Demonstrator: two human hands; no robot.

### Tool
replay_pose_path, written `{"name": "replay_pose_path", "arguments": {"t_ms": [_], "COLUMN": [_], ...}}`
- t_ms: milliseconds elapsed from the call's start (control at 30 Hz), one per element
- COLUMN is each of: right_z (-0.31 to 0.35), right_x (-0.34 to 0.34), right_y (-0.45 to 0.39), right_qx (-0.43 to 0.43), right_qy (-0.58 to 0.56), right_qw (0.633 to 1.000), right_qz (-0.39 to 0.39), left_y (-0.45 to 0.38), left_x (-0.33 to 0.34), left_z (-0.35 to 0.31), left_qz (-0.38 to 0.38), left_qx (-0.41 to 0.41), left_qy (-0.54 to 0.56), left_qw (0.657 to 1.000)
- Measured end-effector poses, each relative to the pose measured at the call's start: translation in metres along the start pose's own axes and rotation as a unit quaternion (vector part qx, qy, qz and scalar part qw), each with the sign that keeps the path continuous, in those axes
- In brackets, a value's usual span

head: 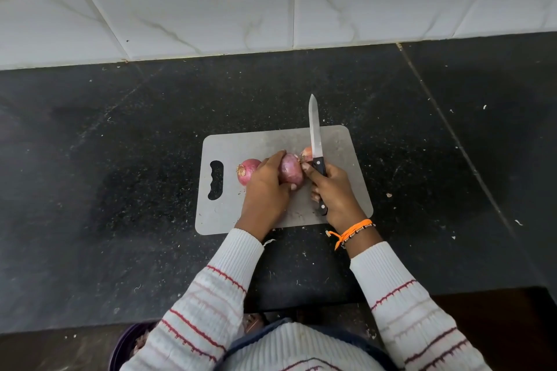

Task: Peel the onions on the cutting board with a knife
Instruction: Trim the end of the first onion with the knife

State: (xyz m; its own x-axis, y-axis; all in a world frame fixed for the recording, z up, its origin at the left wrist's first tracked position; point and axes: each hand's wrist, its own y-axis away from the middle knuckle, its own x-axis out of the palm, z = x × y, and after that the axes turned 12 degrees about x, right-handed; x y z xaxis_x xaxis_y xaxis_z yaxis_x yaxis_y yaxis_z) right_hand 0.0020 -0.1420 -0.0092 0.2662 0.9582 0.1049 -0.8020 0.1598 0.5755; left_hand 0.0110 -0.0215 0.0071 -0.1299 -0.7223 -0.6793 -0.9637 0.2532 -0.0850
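Observation:
A grey cutting board (259, 141) lies on the dark counter. My left hand (266, 190) grips a purple-red onion (291, 170) over the board's middle. A second red onion (247, 170) rests on the board just left of that hand, its root end facing left. My right hand (334, 193) holds a knife (315, 135) by its black handle, blade pointing away from me, thumb touching the held onion's tip. A piece of papery onion skin (306, 153) sits by the blade's base.
The black speckled counter (120, 159) carries small skin scraps to the right of the board. A white marble-tiled wall (271, 0) rises behind. A purple bin (126, 346) stands on the floor at the lower left, below the counter's front edge.

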Motion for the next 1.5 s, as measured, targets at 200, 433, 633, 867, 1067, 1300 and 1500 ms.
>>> {"name": "replay_pose_path", "arguments": {"t_ms": [200, 433, 633, 867, 1067, 1300, 1500], "right_z": [0.006, 0.012, 0.013, 0.015, 0.018, 0.014, 0.016], "right_x": [-0.001, -0.003, -0.013, -0.016, -0.013, -0.009, -0.008], "right_y": [0.003, 0.005, 0.006, 0.006, 0.014, 0.030, 0.047], "right_qx": [-0.022, -0.058, -0.051, -0.048, -0.072, -0.054, -0.050], "right_qy": [0.050, 0.092, 0.127, 0.174, 0.244, 0.345, 0.387], "right_qw": [0.998, 0.994, 0.990, 0.983, 0.966, 0.936, 0.919], "right_qz": [-0.026, -0.022, -0.016, -0.044, -0.037, -0.052, -0.056], "left_y": [0.005, 0.003, 0.002, 0.002, -0.003, -0.005, -0.003], "left_x": [0.008, 0.006, 0.001, 0.008, 0.012, 0.010, 0.012], "left_z": [-0.002, -0.003, -0.009, -0.009, -0.002, -0.005, -0.005], "left_qz": [-0.023, -0.015, 0.033, 0.033, -0.067, -0.052, -0.059], "left_qx": [0.023, 0.021, 0.017, 0.018, 0.043, 0.038, 0.033], "left_qy": [0.012, 0.036, -0.014, 0.034, 0.014, 0.027, 0.030], "left_qw": [0.999, 0.999, 0.999, 0.999, 0.997, 0.998, 0.997]}}
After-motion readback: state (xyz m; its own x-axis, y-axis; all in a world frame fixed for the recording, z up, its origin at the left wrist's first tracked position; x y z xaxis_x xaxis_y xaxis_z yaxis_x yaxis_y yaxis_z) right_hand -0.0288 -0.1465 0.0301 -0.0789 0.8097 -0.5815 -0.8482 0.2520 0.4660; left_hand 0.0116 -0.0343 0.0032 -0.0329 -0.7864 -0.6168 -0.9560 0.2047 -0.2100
